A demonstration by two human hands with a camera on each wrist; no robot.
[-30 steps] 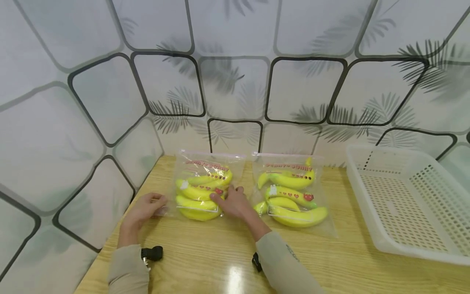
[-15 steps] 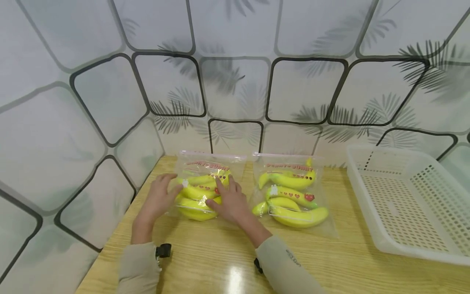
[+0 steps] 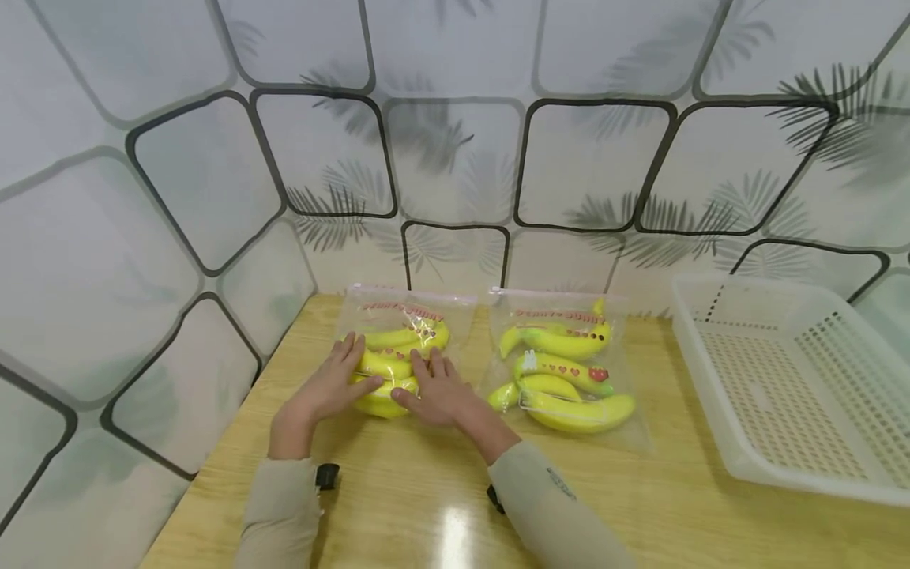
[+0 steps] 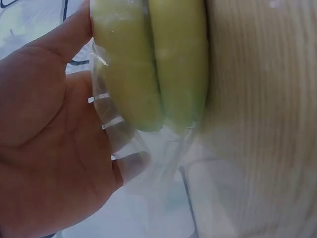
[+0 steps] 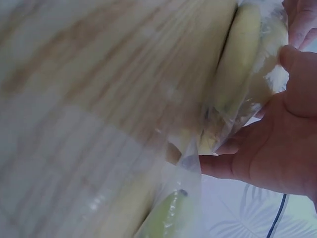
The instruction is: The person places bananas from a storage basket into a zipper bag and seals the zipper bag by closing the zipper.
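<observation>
A clear zip bag (image 3: 462,316) with red print lies flat on the wooden table, several yellow bananas (image 3: 384,363) inside it. My left hand (image 3: 327,391) rests on its left side, fingers extended over the fruit. From the right, my right hand (image 3: 444,395) lies on the same bag with fingers spread. In the left wrist view, two banana ends (image 4: 129,74) show through the plastic beside my palm. The right wrist view has my fingers along the bag's side, close to a second bag's edge. That second bag (image 3: 490,316), also holding several bananas (image 3: 579,415), lies just to the right.
A white perforated plastic basket (image 3: 739,442) stands at the right of the table (image 3: 398,506). A patterned wall covering (image 3: 455,174) rises behind the table and along its left side.
My left hand has left the bag's lower left corner and moved up and right onto the bananas. My right hand has shifted slightly, from the bag's right edge to flat on top.
</observation>
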